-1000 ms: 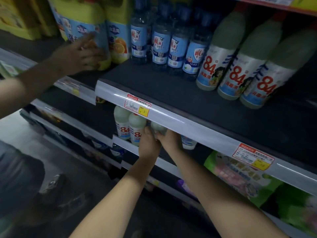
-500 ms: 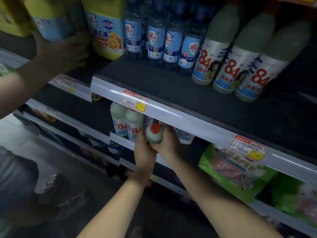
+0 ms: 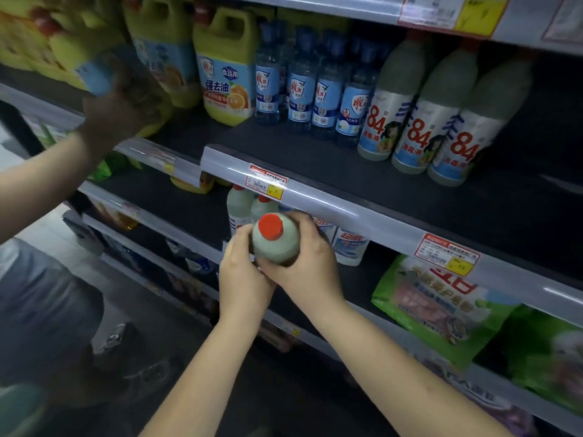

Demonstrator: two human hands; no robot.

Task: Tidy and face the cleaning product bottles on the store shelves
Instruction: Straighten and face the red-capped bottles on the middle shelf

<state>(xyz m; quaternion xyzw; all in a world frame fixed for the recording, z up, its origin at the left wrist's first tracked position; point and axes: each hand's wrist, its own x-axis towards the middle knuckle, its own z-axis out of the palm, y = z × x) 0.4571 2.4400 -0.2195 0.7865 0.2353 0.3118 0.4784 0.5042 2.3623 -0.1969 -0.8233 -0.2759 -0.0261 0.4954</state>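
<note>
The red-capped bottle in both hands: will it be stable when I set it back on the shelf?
The red-capped bottle looks tall and narrow, so it may tip if nudged. Its round body would probably roll if laid flat. The left hand and right hand both wrap it, suggesting some weight, though how full it is cannot be seen.

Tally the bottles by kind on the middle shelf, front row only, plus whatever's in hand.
Big white 84 bottles: 3
Clear blue-label bottles: 4
Yellow jug in plain view: 1; those further left are blurred
Red-capped bottle held by left hand and right hand: 1
Total: 9
</note>
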